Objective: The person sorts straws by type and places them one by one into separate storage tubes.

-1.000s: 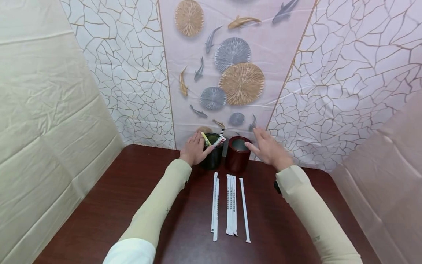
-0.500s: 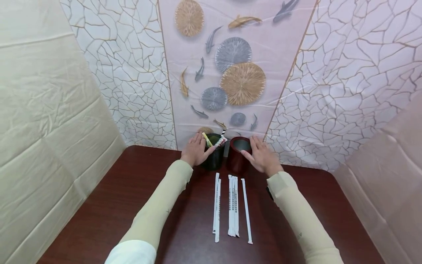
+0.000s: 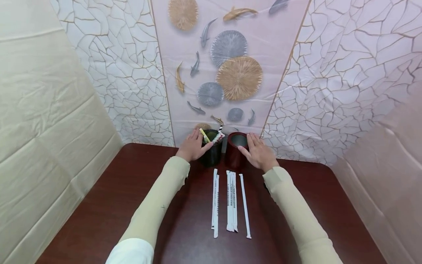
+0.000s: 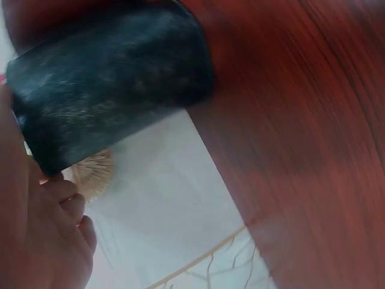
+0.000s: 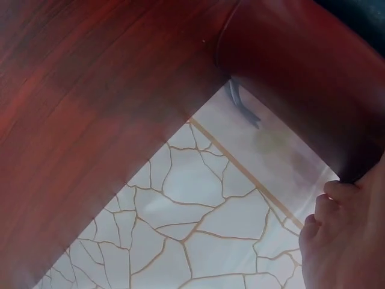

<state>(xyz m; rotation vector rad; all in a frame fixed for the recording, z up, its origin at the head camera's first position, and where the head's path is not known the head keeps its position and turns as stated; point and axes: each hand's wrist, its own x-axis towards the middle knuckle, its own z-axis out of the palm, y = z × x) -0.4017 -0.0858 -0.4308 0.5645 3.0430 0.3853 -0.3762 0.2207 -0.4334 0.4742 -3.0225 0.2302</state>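
The left hand (image 3: 192, 147) rests against the rim of an upright black cup (image 3: 211, 156) holding colourful sticks (image 3: 204, 136), its fingers fairly straight. The right hand (image 3: 261, 154), fingers likewise extended, touches the upright red cup (image 3: 234, 157) just beside it at the desk's (image 3: 138, 183) far edge. Nearer, slim white packets (image 3: 232, 201) lie in two bunches and one alone.

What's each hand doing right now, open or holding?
Left hand: open, at the black cup.
Right hand: open, at the dark red cup.
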